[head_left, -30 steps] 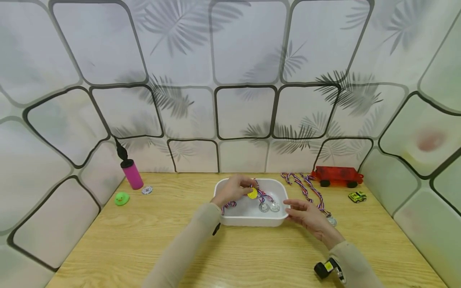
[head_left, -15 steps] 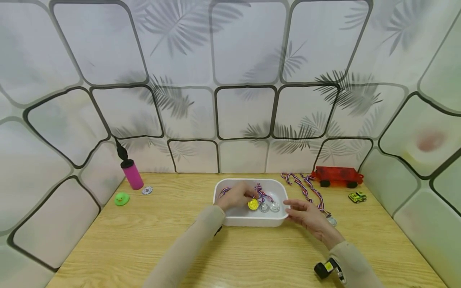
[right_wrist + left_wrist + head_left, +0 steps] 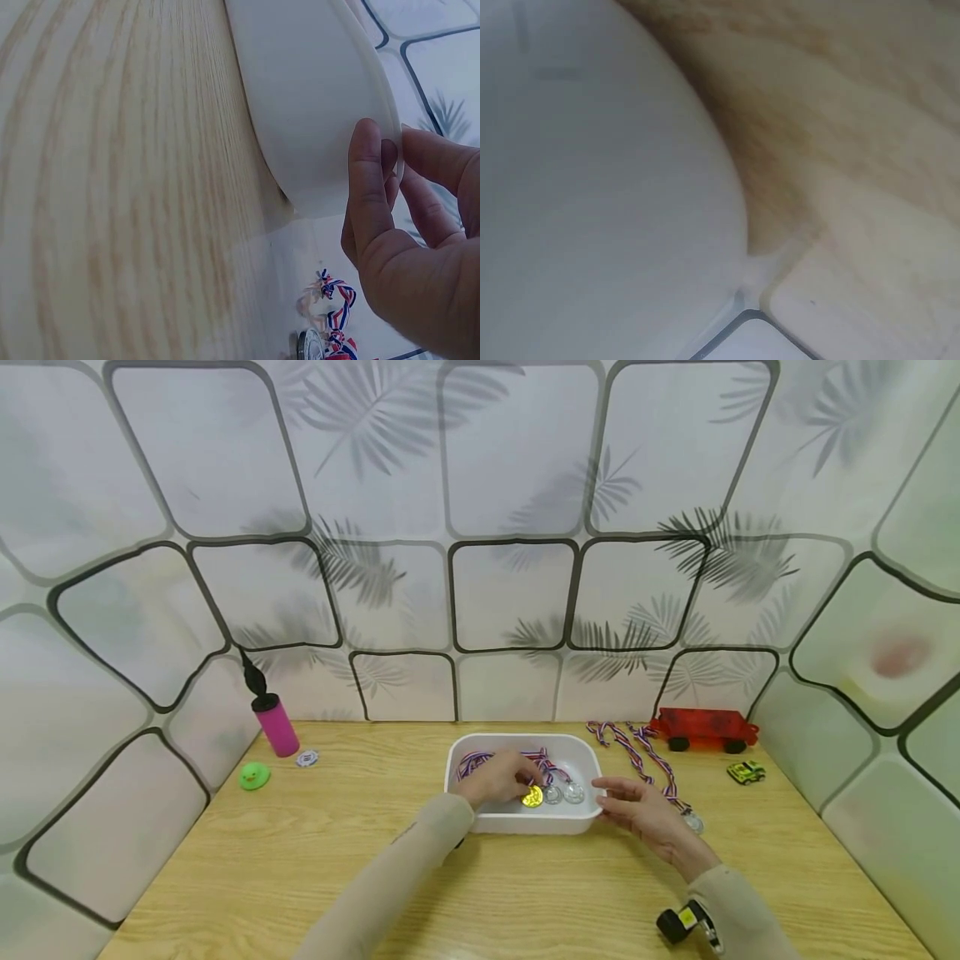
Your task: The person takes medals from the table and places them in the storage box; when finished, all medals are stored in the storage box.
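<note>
Inside the white plastic tray (image 3: pixel 525 822), my left hand (image 3: pixel 497 777) pinches a gold medal (image 3: pixel 532 797) close to its ribbon; the fingertips are partly hidden. Two silver medals (image 3: pixel 573 792) lie to its right, with red, white and blue ribbons (image 3: pixel 474 762) behind and to the left. My right hand (image 3: pixel 643 814) holds the tray's right front corner. In the right wrist view, the thumb and fingers (image 3: pixel 367 172) of that hand pinch the tray rim (image 3: pixel 396 112). Only the tray's outer wall (image 3: pixel 615 195) and the table show in the left wrist view.
Right of the tray, striped ribbons (image 3: pixel 637 760) lead to another silver medal (image 3: pixel 693 822). Behind them stand a red toy wagon (image 3: pixel 705 728) and a yellow-green toy car (image 3: pixel 746 772). At left are a pink pump-like cylinder (image 3: pixel 277 727), a green duck (image 3: pixel 254 775) and a poker chip (image 3: pixel 307 758).
My left hand has brought the gold medal down and toward the tray's front, level with the silver ones. The right hand has stayed at the tray's corner.
</note>
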